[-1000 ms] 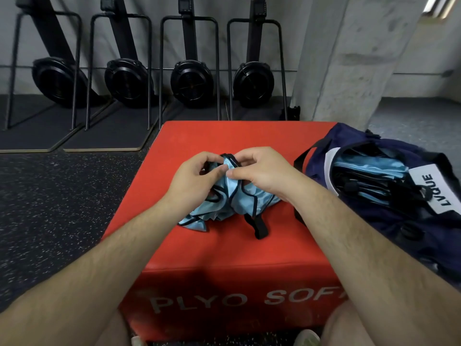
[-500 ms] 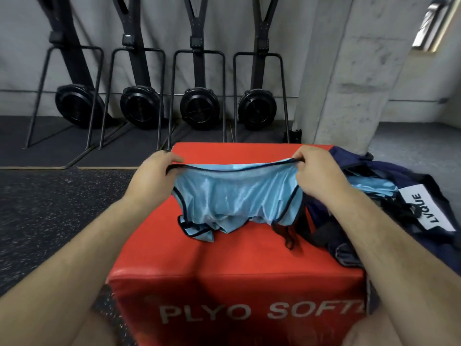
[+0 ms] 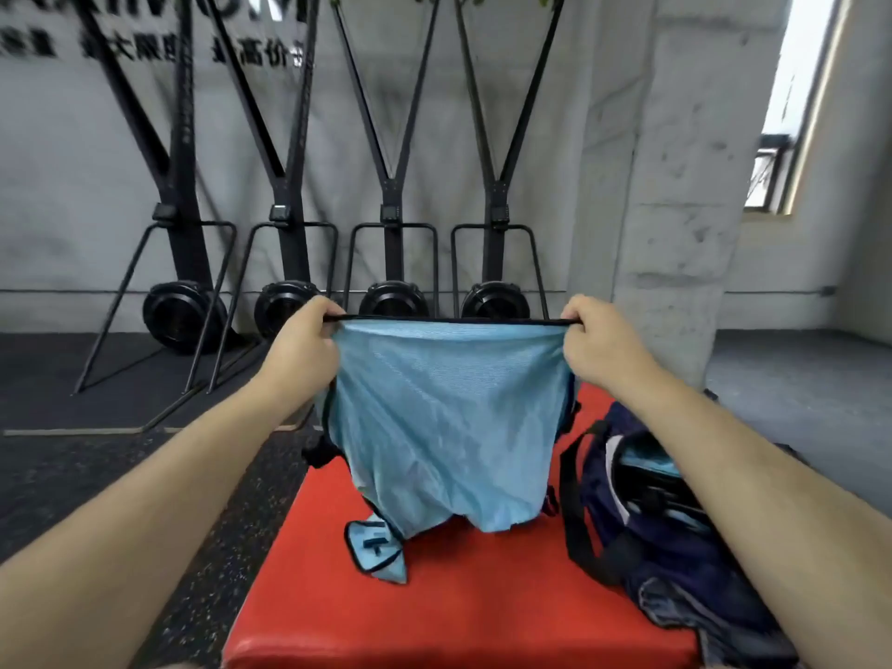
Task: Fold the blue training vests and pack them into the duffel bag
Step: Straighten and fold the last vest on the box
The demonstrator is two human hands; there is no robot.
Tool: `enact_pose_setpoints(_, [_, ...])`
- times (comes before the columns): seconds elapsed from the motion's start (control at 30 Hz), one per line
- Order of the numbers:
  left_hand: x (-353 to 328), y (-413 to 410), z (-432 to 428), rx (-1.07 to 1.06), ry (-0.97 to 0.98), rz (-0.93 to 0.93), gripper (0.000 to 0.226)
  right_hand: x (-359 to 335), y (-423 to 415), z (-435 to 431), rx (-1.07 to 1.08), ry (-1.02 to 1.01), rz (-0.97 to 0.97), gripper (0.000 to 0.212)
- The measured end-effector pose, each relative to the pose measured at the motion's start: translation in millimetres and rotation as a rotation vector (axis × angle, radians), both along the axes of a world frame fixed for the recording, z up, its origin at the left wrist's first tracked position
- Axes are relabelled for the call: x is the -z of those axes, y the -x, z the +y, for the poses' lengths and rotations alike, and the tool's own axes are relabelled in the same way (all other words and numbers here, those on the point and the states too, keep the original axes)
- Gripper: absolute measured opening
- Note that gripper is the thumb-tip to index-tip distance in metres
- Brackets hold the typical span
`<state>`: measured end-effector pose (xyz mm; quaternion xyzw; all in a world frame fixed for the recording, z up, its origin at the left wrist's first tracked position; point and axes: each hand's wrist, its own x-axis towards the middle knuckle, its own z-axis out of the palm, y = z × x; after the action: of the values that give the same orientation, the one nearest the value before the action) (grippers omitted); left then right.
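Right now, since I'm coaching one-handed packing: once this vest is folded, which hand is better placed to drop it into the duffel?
Probably the right hand: the open duffel bag lies right of the vest, under that forearm. The left hand would have to cross over.

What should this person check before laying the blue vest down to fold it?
1. Left hand pinches a top corner of the blue vest: ok.
2. Right hand pinches the other top corner: ok.
3. Top edge stretched straight between the hands: ok.
4. Vest hangs smooth all the way down: not ok, its lower end is bunched and one flap lies on the red box.
5. Duffel bag at the right is open: ok.
6. Room left in the bag: cannot tell.
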<state>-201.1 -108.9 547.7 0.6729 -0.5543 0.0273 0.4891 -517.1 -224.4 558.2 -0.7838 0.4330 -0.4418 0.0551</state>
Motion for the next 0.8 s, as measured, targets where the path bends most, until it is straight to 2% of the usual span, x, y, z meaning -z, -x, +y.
enact_pose_setpoints(0.1, [-25, 3, -5, 0.006, -0.006, -0.017, 0.026, -24, -1, -9, 0.020, -0.012, 0.071, 0.028])
enact_pose_setpoints(0.27, [-61, -8, -13, 0.012, -0.080, -0.254, 0.023, -51, 10, -20, 0.155, 0.000, 0.458, 0.035])
enact_pose_setpoints(0.37, [-84, -13, -23, 0.021, -0.111, -0.323, 0.017, -65, 11, -32, 0.173, 0.063, 0.507, 0.035])
enact_pose_setpoints(0.53, [-112, -28, -45, -0.004, -0.065, -0.374, 0.017, -83, -1, -55, 0.173, 0.120, 0.412, 0.030])
enact_pose_setpoints(0.67, [-120, -42, -55, -0.027, -0.015, -0.328, 0.036, -98, -10, -75, 0.127, 0.042, 0.189, 0.032])
enact_pose_setpoints(0.8, [-121, -54, -63, -0.016, 0.008, -0.249, 0.037, -110, -15, -84, 0.106, -0.009, 0.122, 0.030])
